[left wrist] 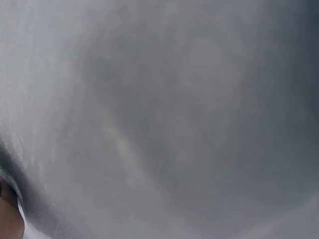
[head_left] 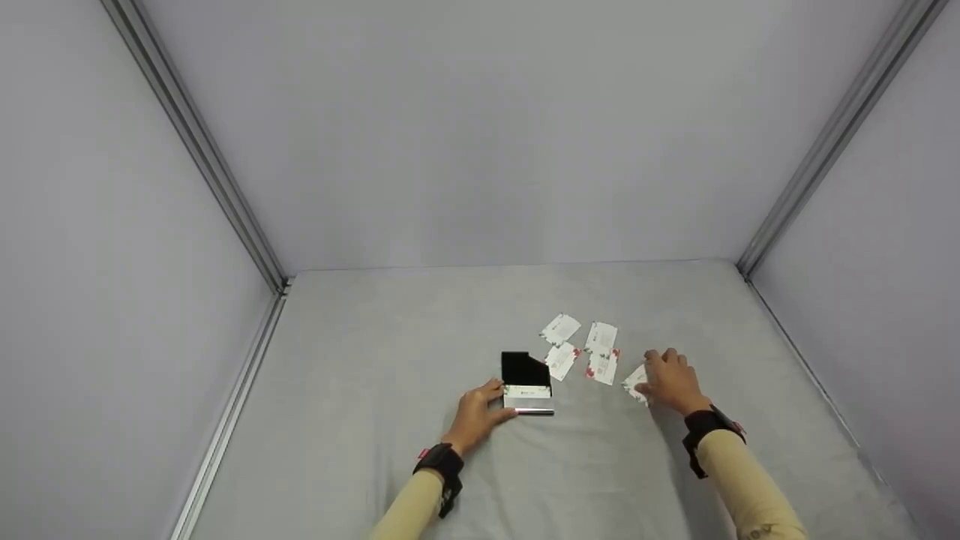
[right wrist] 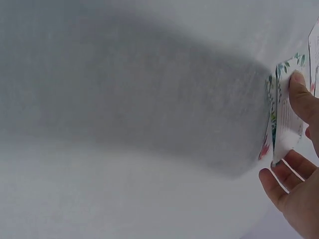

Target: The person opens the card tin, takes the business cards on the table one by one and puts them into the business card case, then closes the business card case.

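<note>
My left hand (head_left: 476, 414) rests against the left end of the card case (head_left: 527, 384), thumb and fingers curled round its edge. Case: black lid standing open, silvery metal base, white cards stacked inside. My right hand (head_left: 670, 381) lies well to the right of the case, fingers bent over one card (right wrist: 285, 117), pinching it between thumb and fingertips (right wrist: 299, 82); the wrist view shows it lifted off the surface (head_left: 375, 360). Card is thin, white, rectangular, with printed leaves and red marks. Four more loose cards (head_left: 589, 347) lie flat just beyond the case, to its right. Surface is pale grey cloth, matte, slightly creased.
</note>
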